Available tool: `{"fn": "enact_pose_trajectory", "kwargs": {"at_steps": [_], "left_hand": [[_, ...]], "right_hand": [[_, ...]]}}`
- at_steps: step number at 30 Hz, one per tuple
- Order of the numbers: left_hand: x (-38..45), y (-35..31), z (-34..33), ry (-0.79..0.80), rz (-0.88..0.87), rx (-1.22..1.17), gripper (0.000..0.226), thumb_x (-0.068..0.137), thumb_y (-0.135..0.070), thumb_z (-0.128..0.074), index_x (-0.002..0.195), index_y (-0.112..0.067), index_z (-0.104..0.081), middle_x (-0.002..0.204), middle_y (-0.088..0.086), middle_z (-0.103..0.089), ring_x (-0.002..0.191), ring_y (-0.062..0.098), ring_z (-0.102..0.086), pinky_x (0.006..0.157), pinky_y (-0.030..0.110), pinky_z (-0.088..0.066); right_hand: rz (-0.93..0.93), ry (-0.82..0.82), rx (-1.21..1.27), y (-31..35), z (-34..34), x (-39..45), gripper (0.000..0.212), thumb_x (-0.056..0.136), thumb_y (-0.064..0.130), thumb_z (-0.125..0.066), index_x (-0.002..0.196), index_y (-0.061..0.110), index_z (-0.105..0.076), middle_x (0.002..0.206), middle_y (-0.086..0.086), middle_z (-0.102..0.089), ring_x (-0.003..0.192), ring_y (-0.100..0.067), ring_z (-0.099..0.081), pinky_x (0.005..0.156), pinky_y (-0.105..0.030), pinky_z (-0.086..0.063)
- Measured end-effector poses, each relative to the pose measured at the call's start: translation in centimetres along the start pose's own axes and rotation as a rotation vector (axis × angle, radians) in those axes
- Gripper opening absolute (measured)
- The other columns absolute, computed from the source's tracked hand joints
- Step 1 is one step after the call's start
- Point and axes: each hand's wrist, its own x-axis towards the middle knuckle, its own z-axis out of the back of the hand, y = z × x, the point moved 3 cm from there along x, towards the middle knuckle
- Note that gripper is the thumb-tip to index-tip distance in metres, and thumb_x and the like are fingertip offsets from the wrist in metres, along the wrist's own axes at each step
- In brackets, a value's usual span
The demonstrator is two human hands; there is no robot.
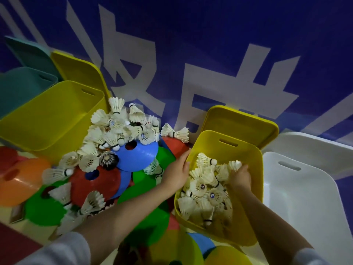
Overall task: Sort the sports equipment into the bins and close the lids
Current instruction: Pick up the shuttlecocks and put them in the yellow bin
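Mid-sort: right hand [239,175] clutching shuttlecocks [236,165] inside yellow bin [225,148], left hand [177,173] gripping its rim (steadying, apparently); next, release and fetch more from pile [118,129].

Large white characters are printed on the blue banner [210,44]; they are cropped and not legible. Small round stickers on shuttlecock corks [202,186] are unreadable.
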Motion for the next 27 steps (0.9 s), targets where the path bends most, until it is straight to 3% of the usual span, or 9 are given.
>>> {"fn": "enact_pose_trajectory", "kwargs": {"at_steps": [3,6,8,14,19,23,25,27], "left_hand": [[0.1,0.2,-0.4,-0.015,0.000,-0.006,0.045,0.102,-0.029,-0.039,0.146,-0.033,-0.032,0.089,-0.004,-0.063,0.062,0.006,-0.050,0.047,0.014,-0.029],[0.2,0.5,-1.1,0.003,-0.007,-0.051,0.047,0.101,-0.032,-0.039,0.147,-0.035,-0.030,0.120,-0.004,-0.063,0.088,0.006,-0.060,0.066,0.017,-0.048],[0.3,0.8,-1.2,0.009,-0.014,-0.088,0.047,0.101,-0.032,-0.040,0.146,-0.037,-0.030,0.130,-0.009,-0.057,0.104,0.007,-0.060,0.081,0.027,-0.053],[0.4,1.0,-0.8,-0.010,-0.009,-0.108,0.047,0.101,-0.031,-0.040,0.146,-0.036,-0.030,0.140,-0.011,-0.049,0.116,0.009,-0.056,0.089,0.028,-0.052],[0.4,0.6,-1.0,0.030,-0.013,-0.083,0.047,0.101,-0.035,-0.038,0.147,-0.037,-0.029,0.143,-0.010,-0.047,0.115,0.012,-0.056,0.087,0.033,-0.053],[0.7,0.1,0.4,0.280,0.026,-0.139,0.047,0.102,-0.036,-0.032,0.149,-0.038,-0.023,0.150,-0.004,-0.038,0.127,0.018,-0.047,0.101,0.033,-0.043],[0.3,0.3,2.4,0.302,0.022,-0.160,0.045,0.103,-0.035,-0.030,0.148,-0.031,-0.029,0.146,-0.003,-0.041,0.126,0.020,-0.047,0.101,0.031,-0.040],[-0.4,1.0,5.2,0.273,0.021,-0.210,0.042,0.103,-0.035,-0.030,0.145,-0.032,-0.033,0.137,0.000,-0.048,0.117,0.023,-0.054,0.100,0.039,-0.046]], "right_hand": [[-0.028,-0.009,0.022,-0.3,-1.5,1.3,0.030,0.097,0.005,-0.044,0.127,0.002,-0.043,0.109,-0.018,-0.059,0.097,-0.031,-0.059,0.082,-0.039,-0.050],[-0.058,0.072,0.165,-0.6,-3.1,1.6,0.028,0.099,0.016,-0.041,0.122,0.004,-0.051,0.116,-0.020,-0.059,0.104,-0.035,-0.058,0.083,-0.039,-0.047],[-0.067,0.112,0.221,-0.9,-3.7,1.2,0.035,0.101,0.022,-0.036,0.131,0.005,-0.046,0.123,-0.022,-0.056,0.110,-0.038,-0.055,0.085,-0.039,-0.044],[-0.028,0.042,0.196,-0.8,-2.1,-0.7,0.044,0.103,0.029,-0.033,0.132,-0.002,-0.042,0.127,-0.023,-0.052,0.118,-0.039,-0.049,0.098,-0.043,-0.040],[0.144,0.013,0.036,1.5,0.5,-4.5,0.053,0.101,0.032,-0.038,0.147,0.009,-0.029,0.144,-0.021,-0.037,0.133,-0.037,-0.034,0.109,-0.044,-0.030],[0.381,-0.050,0.106,4.9,1.9,-9.8,0.039,0.099,0.025,-0.045,0.134,0.008,-0.049,0.131,-0.014,-0.054,0.123,-0.029,-0.048,0.101,-0.038,-0.039],[0.476,-0.068,0.169,6.6,1.9,-12.9,0.035,0.099,0.025,-0.046,0.130,0.012,-0.054,0.126,-0.005,-0.059,0.117,-0.018,-0.053,0.092,-0.028,-0.041],[0.530,-0.080,0.240,8.3,1.5,-16.0,0.033,0.099,0.025,-0.047,0.130,0.016,-0.055,0.122,0.002,-0.060,0.110,-0.008,-0.054,0.081,-0.016,-0.040]]}}
